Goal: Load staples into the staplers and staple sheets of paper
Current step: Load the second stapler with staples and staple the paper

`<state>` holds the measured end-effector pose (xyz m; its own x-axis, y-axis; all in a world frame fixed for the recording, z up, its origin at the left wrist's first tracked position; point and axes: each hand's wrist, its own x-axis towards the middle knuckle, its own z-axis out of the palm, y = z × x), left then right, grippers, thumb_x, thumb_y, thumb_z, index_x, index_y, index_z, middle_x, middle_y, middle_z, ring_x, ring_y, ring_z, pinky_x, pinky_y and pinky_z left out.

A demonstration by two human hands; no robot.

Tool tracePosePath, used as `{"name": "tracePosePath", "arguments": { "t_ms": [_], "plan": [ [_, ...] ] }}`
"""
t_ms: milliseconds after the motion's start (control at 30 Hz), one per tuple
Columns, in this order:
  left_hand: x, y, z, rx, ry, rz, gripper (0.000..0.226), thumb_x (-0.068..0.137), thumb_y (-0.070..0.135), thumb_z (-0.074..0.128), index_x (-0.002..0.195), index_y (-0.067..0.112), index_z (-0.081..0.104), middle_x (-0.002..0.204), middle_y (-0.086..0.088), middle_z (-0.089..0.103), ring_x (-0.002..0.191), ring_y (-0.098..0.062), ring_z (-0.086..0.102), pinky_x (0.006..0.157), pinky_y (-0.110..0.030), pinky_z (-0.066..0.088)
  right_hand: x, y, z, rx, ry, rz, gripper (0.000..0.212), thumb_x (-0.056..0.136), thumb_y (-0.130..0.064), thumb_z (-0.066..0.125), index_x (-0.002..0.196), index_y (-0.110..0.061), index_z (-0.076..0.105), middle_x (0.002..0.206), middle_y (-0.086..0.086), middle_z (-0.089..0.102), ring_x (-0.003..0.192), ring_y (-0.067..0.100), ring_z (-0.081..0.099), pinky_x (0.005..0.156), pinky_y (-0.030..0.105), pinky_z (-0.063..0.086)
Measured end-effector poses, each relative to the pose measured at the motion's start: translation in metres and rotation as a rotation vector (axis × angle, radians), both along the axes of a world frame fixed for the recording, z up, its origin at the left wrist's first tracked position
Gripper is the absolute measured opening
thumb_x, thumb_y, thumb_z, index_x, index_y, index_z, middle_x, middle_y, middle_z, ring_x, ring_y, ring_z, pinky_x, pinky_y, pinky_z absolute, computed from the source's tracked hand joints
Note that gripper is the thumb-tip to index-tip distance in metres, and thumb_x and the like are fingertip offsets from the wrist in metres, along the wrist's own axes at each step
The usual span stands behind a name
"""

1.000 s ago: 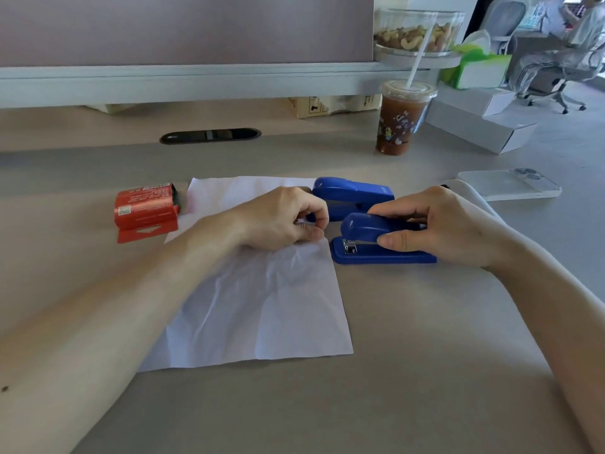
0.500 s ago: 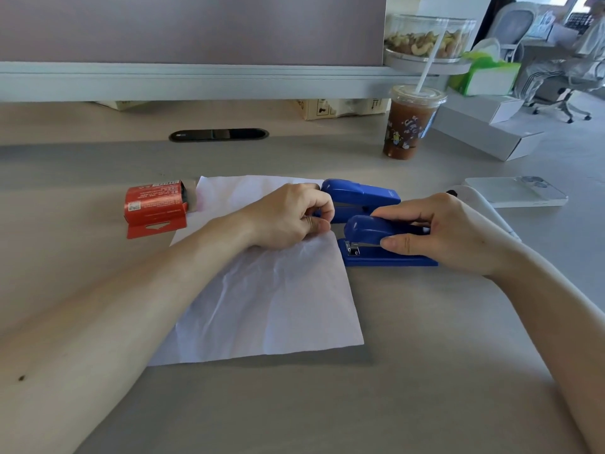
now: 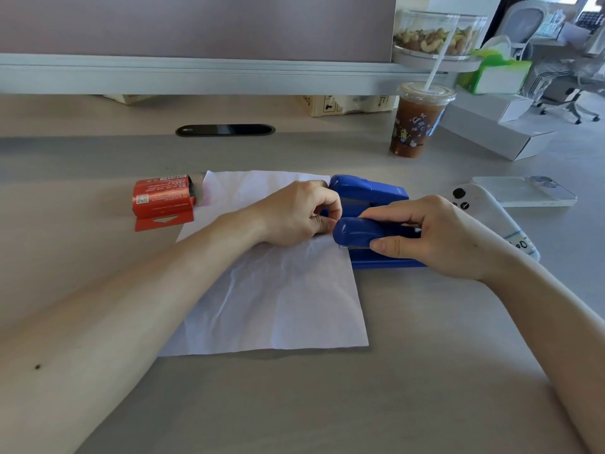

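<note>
the paper lying on the tabletop is thin, floppy and already creased, so the left hand pinches its corner with fingers together while the right hand clamps round the stiff, hard near stapler

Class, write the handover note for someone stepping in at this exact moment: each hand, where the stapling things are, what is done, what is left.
Left hand: pinching the paper at its right edge, by the mouth of the near stapler.
Right hand: gripping the near stapler, thumb on its side, fingers over the top.
Second stapler lies just behind; red staple box sits left of the paper.
Done: paper edge brought up to the stapler's mouth.
Left: press down to staple. Whether either stapler is loaded cannot be seen.
</note>
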<state>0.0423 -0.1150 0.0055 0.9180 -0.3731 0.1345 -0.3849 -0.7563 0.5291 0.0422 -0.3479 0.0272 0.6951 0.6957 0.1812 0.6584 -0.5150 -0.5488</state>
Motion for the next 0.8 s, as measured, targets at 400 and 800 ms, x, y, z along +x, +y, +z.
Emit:
{"name": "tracePosePath", "arguments": {
  "t_ms": [400, 800],
  "plan": [
    [0.005, 0.032, -0.002, 0.009, -0.028, 0.146, 0.014, 0.088, 0.035, 0.069, 0.087, 0.022, 0.064, 0.077, 0.006, 0.062, 0.066, -0.008, 0.052, 0.057, -0.017, 0.038, -0.008, 0.038, 0.005, -0.058, 0.040, -0.272, 0.040, 0.102, -0.037, 0.033, 0.088, -0.025, 0.068, 0.083, -0.003, 0.064, 0.080, 0.013, 0.057, 0.076, 0.026, 0.044],
    [0.010, 0.036, -0.011, 0.015, -0.077, 0.162, 0.016, 0.084, 0.037, 0.071, 0.081, 0.024, 0.062, 0.074, 0.010, 0.056, 0.067, -0.005, 0.050, 0.060, -0.020, 0.037, -0.003, 0.066, -0.007, -0.190, -0.042, -0.272, 0.028, 0.097, -0.029, 0.030, 0.082, -0.021, 0.053, 0.081, 0.005, 0.059, 0.080, 0.031, 0.057, 0.077, 0.049, 0.049]
  ]
}}
